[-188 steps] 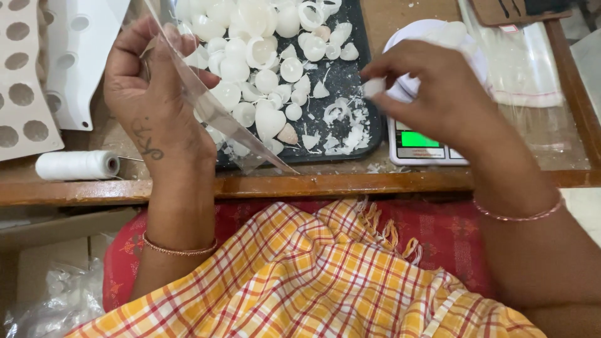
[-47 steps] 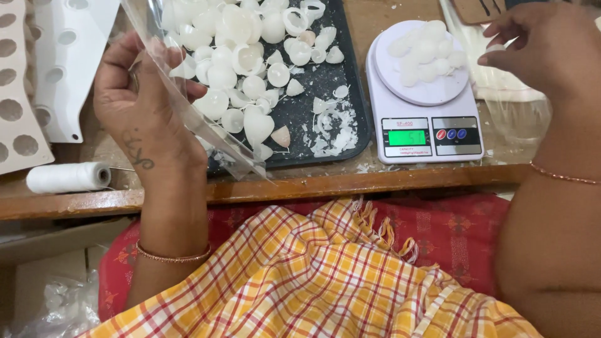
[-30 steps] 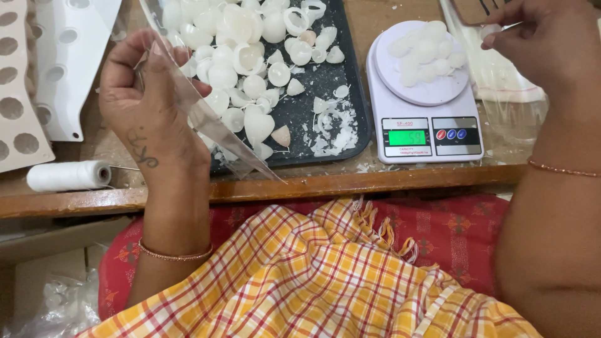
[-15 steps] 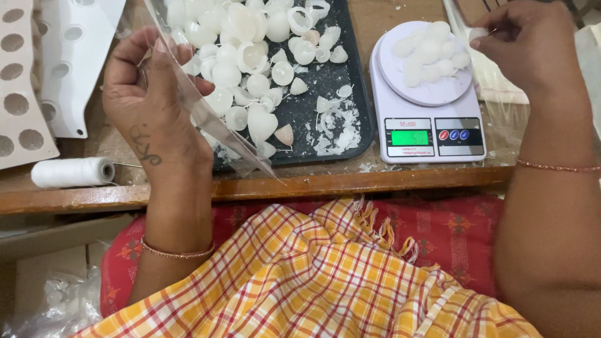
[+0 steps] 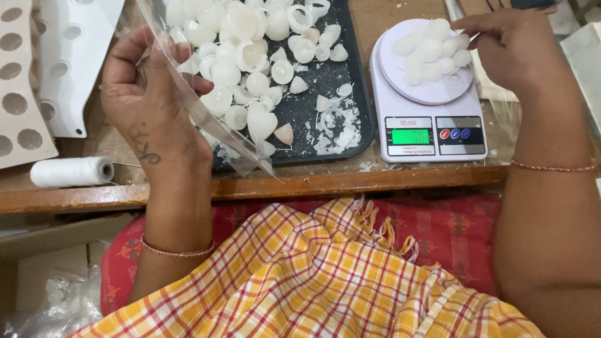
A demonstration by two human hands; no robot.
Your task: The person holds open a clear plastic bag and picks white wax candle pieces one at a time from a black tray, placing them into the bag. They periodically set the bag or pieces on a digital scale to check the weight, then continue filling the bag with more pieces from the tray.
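Note:
My left hand (image 5: 147,106) grips a clear plastic bag (image 5: 216,128) that hangs slanted over the near left corner of a black tray (image 5: 358,94). The tray holds several white shells (image 5: 241,62) and broken bits. To its right stands a white digital scale (image 5: 432,134) with a lit green display and a small pile of white shells (image 5: 426,53) on its round pan. My right hand (image 5: 516,53) hovers over the pan's right edge. Its fingertips are pinched on a small white shell piece at the pile.
A spool of white thread (image 5: 72,171) lies at the table's front left. White moulded panels with round holes (image 5: 19,94) lie beyond it. The wooden table edge (image 5: 313,184) runs across in front of my lap, covered by a yellow checked cloth (image 5: 300,281). Crumpled plastic (image 5: 56,307) sits lower left.
My right hand left the scale, reached to the far right, and has come back to the pile with a small white piece. My left hand kept holding the bag.

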